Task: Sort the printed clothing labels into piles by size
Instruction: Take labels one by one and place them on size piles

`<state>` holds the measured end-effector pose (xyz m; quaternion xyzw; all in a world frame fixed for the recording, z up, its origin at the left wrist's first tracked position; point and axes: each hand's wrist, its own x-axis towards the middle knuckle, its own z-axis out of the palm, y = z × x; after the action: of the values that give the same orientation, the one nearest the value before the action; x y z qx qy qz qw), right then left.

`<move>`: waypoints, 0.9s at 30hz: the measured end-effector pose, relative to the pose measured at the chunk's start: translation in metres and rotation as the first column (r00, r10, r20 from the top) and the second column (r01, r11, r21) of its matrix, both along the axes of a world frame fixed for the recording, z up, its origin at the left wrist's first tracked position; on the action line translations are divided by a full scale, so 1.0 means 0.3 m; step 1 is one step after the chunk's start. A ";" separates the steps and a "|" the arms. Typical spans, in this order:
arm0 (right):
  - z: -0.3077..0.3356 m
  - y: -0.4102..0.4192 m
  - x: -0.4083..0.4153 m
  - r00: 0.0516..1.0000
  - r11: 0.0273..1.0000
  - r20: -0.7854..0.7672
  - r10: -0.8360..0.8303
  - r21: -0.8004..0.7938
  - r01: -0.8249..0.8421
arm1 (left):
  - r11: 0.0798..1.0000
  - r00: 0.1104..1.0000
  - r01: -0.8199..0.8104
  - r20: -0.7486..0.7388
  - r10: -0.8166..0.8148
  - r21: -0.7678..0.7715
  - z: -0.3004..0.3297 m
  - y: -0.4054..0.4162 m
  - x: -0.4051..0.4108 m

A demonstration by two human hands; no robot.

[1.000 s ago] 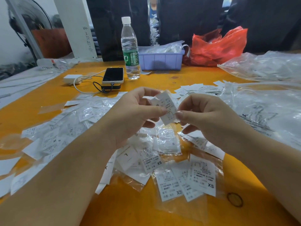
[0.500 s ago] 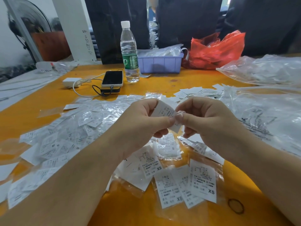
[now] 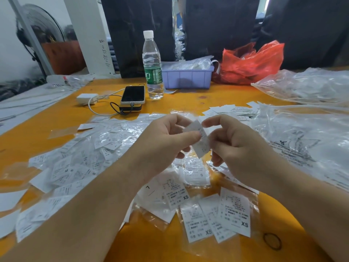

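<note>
- The left hand (image 3: 160,142) pinches one label (image 3: 201,140) with thumb and fingers, probably to read its size.
- The right hand (image 3: 239,146) has its fingers curled at the label's edge; whether they grip it, I cannot tell.

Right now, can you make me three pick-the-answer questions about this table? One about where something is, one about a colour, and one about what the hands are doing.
1. Where is the bottle?
A. Left of the tray
B. On the phone
C. In the red bag

2. What colour is the tray?
A. Green
B. Purple
C. Black

3. What are the hands doing?
A. Both lie flat on the table
B. Both pinch one label
C. One lifts the bottle

Answers:
1 A: the bottle stands just left of the tray.
2 B: its wall is pale purple.
3 B: the left hand and right hand hold the same label above the piles.
</note>
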<state>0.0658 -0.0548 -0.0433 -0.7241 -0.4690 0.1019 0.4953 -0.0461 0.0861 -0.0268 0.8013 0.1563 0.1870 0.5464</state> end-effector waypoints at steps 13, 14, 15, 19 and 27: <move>0.009 0.000 -0.001 0.999 0.999 -0.041 0.000 0.049 0.002 | 0.999 0.996 0.002 -0.087 -0.005 -0.036 -0.009 0.018 0.002; 0.012 -0.002 -0.002 0.999 0.998 -0.033 -0.004 0.069 0.007 | 0.999 0.997 0.019 -0.075 -0.022 -0.047 -0.011 0.016 0.003; 0.013 -0.003 -0.003 1.000 0.996 -0.023 -0.009 0.090 0.011 | 0.998 0.997 0.038 -0.062 -0.042 -0.059 -0.011 0.016 0.004; 0.017 -0.004 -0.007 0.999 0.986 -0.024 -0.027 0.163 0.031 | 0.994 0.995 0.094 -0.032 -0.096 -0.064 -0.001 0.015 0.001; 0.020 -0.006 -0.008 0.999 0.991 -0.020 -0.045 0.127 0.047 | 0.996 0.997 -0.057 -0.047 0.060 0.064 0.016 0.057 -0.010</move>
<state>0.0636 -0.0567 -0.0374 -0.7008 -0.4533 0.0666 0.5468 -0.0489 0.1031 -0.0222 0.8174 0.1871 0.1881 0.5114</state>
